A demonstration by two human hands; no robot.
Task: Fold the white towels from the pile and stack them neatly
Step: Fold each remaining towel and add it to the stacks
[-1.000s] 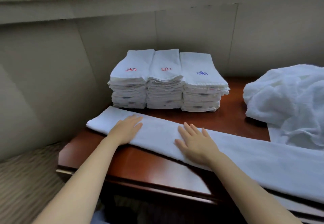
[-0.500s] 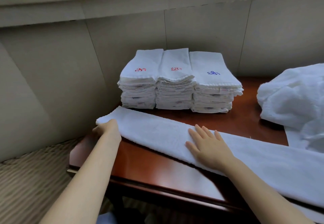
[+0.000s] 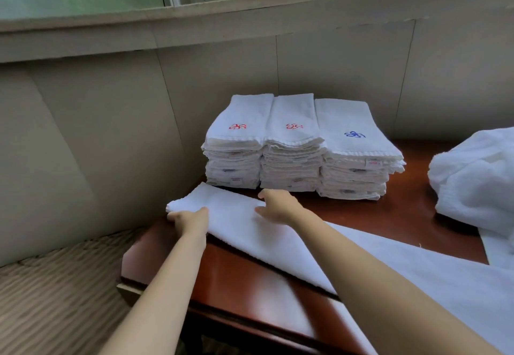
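The long white towel (image 3: 292, 243) lies folded lengthwise across the table (image 3: 250, 276), its left end gripped at both corners: the near corner is pinched by the left hand (image 3: 192, 219), the far one seemingly by the right hand (image 3: 278, 206), though its fingertips are hidden. If the corners are carried unevenly, a skewed fold may result; the three stacks (image 3: 300, 151) just behind could be nudged.

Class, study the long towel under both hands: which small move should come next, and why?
Probably the left hand should carry the end it grips over toward the right hand. The long towel lies as a narrow strip across the table, too long to join the folded stacks.
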